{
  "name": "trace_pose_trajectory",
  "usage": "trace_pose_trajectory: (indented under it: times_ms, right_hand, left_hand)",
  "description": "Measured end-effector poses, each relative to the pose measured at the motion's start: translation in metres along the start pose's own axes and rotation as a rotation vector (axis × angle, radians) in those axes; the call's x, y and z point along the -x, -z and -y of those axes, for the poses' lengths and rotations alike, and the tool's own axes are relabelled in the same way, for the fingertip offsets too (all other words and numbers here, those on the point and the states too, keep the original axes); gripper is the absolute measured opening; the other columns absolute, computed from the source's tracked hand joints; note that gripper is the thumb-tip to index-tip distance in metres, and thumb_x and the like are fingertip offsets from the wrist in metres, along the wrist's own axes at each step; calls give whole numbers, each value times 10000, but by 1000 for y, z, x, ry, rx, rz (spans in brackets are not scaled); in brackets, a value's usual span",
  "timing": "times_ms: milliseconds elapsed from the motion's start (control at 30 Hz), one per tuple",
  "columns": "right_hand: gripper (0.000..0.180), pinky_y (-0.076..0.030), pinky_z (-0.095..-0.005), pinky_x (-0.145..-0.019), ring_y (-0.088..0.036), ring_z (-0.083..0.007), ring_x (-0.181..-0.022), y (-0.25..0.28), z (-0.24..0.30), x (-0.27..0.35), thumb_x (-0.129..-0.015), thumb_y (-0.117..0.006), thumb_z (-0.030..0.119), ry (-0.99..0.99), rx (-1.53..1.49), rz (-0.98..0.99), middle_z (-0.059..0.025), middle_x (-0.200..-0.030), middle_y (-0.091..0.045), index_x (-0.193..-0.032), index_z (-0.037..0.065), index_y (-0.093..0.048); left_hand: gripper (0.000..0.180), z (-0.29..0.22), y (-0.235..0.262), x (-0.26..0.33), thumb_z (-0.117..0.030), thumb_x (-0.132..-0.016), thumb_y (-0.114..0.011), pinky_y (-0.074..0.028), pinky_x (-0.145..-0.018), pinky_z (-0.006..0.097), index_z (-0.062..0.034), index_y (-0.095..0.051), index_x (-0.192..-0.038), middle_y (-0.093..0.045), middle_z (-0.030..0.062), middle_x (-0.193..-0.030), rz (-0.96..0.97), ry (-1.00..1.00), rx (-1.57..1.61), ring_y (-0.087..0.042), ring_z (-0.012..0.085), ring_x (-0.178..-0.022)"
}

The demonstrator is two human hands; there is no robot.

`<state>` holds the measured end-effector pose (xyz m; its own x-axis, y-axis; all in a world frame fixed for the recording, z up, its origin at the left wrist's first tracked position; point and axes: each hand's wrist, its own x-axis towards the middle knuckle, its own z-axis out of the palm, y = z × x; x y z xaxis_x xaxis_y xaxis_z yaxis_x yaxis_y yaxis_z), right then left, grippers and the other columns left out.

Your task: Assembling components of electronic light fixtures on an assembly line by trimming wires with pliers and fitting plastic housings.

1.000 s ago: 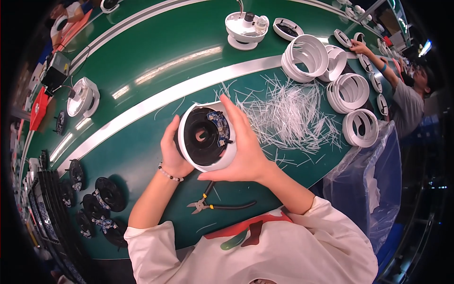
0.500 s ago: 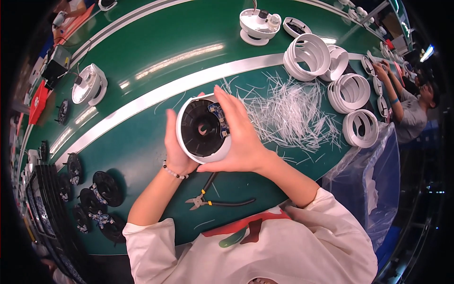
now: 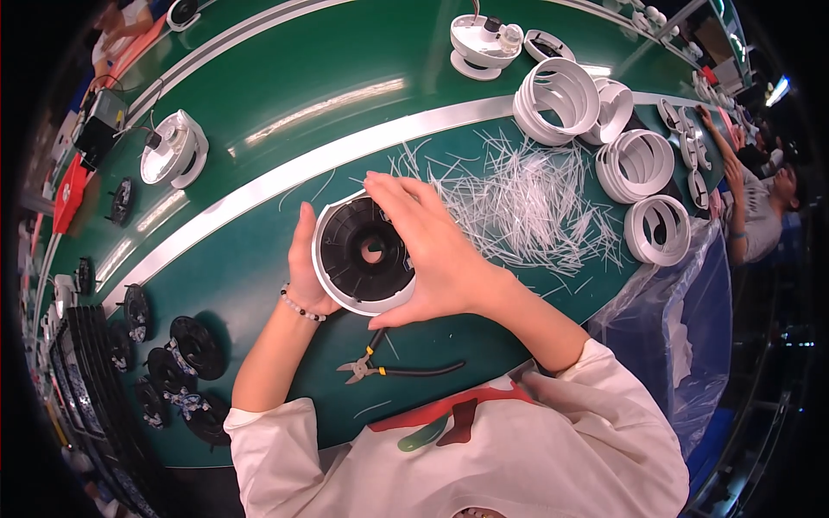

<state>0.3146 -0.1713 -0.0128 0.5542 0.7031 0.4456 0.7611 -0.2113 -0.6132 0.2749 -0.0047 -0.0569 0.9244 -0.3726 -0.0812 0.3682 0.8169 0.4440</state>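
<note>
Between my two hands is a round white housing (image 3: 373,306) with a black disc insert (image 3: 352,259) seated inside it, a hole at the disc's centre. My left hand (image 3: 308,268) wraps the housing's left side, thumb up along the rim. Over the right side lies my right hand (image 3: 440,250), its fingers across the black disc and its thumb at the lower rim; it hides part of the disc and most of a small blue circuit board. Just below the housing, diagonal cutters (image 3: 367,369) with black handles lie spread on the green table (image 3: 285,380).
White plastic strips (image 3: 535,207) are heaped right of my hands. White rings (image 3: 639,166) stand stacked beyond them. Black discs with circuit boards (image 3: 197,345) lie at left beside a black rack (image 3: 82,380). White lamp-like units (image 3: 175,151) stand farther back. A person (image 3: 760,207) works at far right.
Both hands have shifted slightly left and down with the housing, and it has turned so the black disc faces me more. My right fingers now cover more of the circuit board.
</note>
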Motion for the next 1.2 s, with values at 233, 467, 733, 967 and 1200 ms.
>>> trace_pose_trajectory:
  times_ms: [233,467,733,967,1200]
  right_hand:
    - [1093,-287,-434,-933,-343,-385,-1125,-5,0,9,-399,-778,376,-70,80,-206,-203,-1272,-321,-1258,-49,-252]
    - [1088,-237,-471,-938,-236,-418,-1192,-17,-9,16,-480,-745,394,-131,70,-336,-236,-1313,-220,-1285,-39,-155]
    - [490,-300,-428,-935,-397,-339,-1095,98,-88,25,-607,-691,213,-118,424,-382,-160,-1179,-457,-1020,7,-527]
    - [342,-343,-369,-846,-471,-264,-1020,181,-144,53,-542,-565,-42,-370,1190,-28,-101,-983,-581,-869,45,-613]
    - [135,-352,-385,-850,-496,-274,-957,186,-152,45,-584,-649,112,-372,1067,-10,-143,-869,-595,-715,83,-668]
  left_hand:
    - [551,7,-21,-7,-321,-736,-439,-397,-899,369,23,-414,-1167,-508,154,-1124,-145,-129,-39,-507,265,-1009]
    - [547,7,-27,-22,-316,-730,-442,-400,-889,363,24,-423,-1159,-517,156,-1101,-155,-149,-122,-509,252,-1003]
    - [286,-60,21,-121,-179,-831,-413,-399,-906,391,15,-477,-1031,-534,144,-1071,-456,-397,-138,-514,239,-1002]
    - [270,-113,86,-192,-178,-851,-454,-448,-823,348,32,-452,-1022,-531,150,-1046,-675,-506,-311,-546,235,-930]
    - [719,-121,52,-132,-410,-812,-517,-294,-955,309,68,-243,-1273,-361,217,-1267,-812,-557,-1196,-374,245,-1169]
